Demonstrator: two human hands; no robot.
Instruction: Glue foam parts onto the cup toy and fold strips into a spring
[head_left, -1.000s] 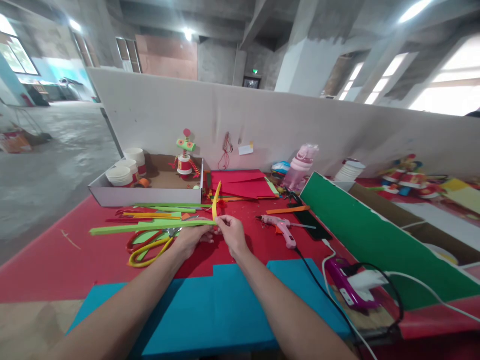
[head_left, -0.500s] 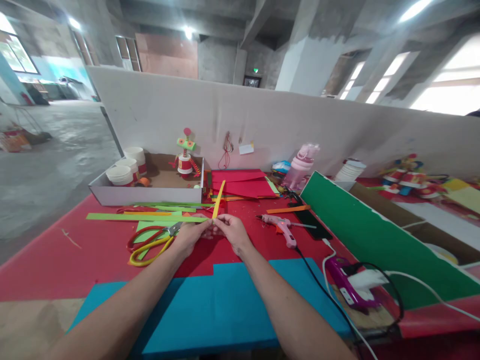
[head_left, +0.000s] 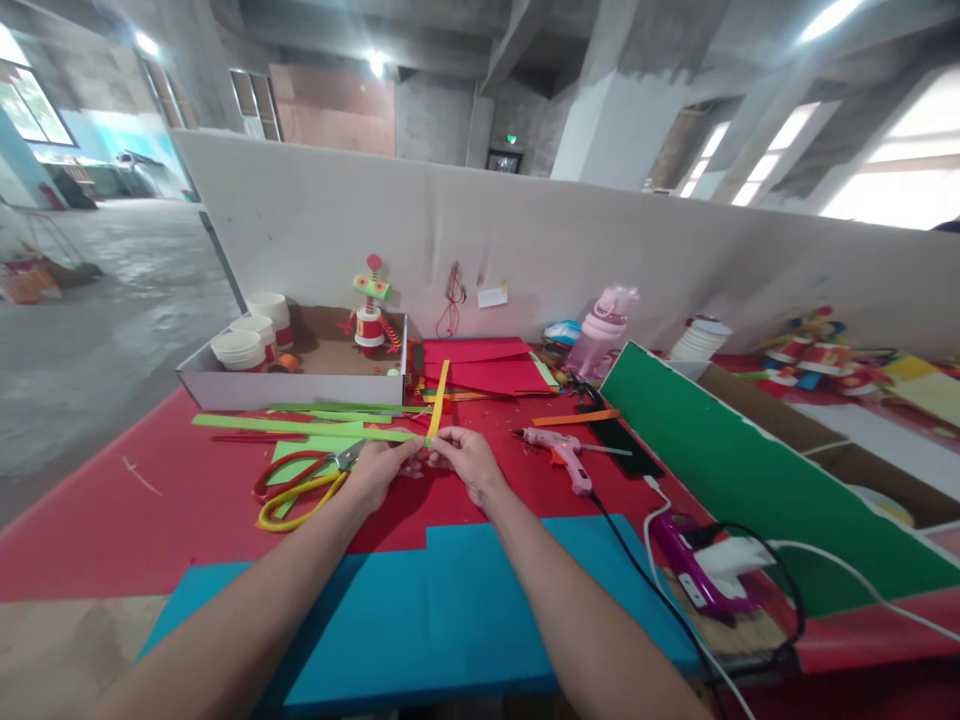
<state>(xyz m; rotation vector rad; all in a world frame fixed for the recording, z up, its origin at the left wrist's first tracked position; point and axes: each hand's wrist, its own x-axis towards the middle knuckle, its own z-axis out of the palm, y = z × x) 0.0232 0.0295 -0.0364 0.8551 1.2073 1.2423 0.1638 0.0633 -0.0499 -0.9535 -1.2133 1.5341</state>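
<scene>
My left hand (head_left: 385, 470) is closed on a long light-green paper strip (head_left: 292, 428), which stretches out to the left. My right hand (head_left: 465, 460) pinches the place where a yellow paper strip (head_left: 440, 395) meets the green one; the yellow strip points away from me, roughly square to the green. The fingertips of both hands nearly touch and hide the joint. Beside my left wrist lie scissors with red and yellow handles (head_left: 304, 500), over light-green paper. To the right of my right hand rests a pink hot glue gun (head_left: 562, 455).
Behind my hands are stacked red paper sheets (head_left: 487, 368) and a shallow box (head_left: 292, 392) with paper cups and a paper-cup robot figure (head_left: 369, 325). A purple power strip (head_left: 701, 575), cables and a green board (head_left: 750, 470) lie right. Blue board (head_left: 360, 630) covers the front.
The green strip's free left end has shifted right and slightly up. The yellow strip stands a little more upright. Both hands stay almost in place, still gripping.
</scene>
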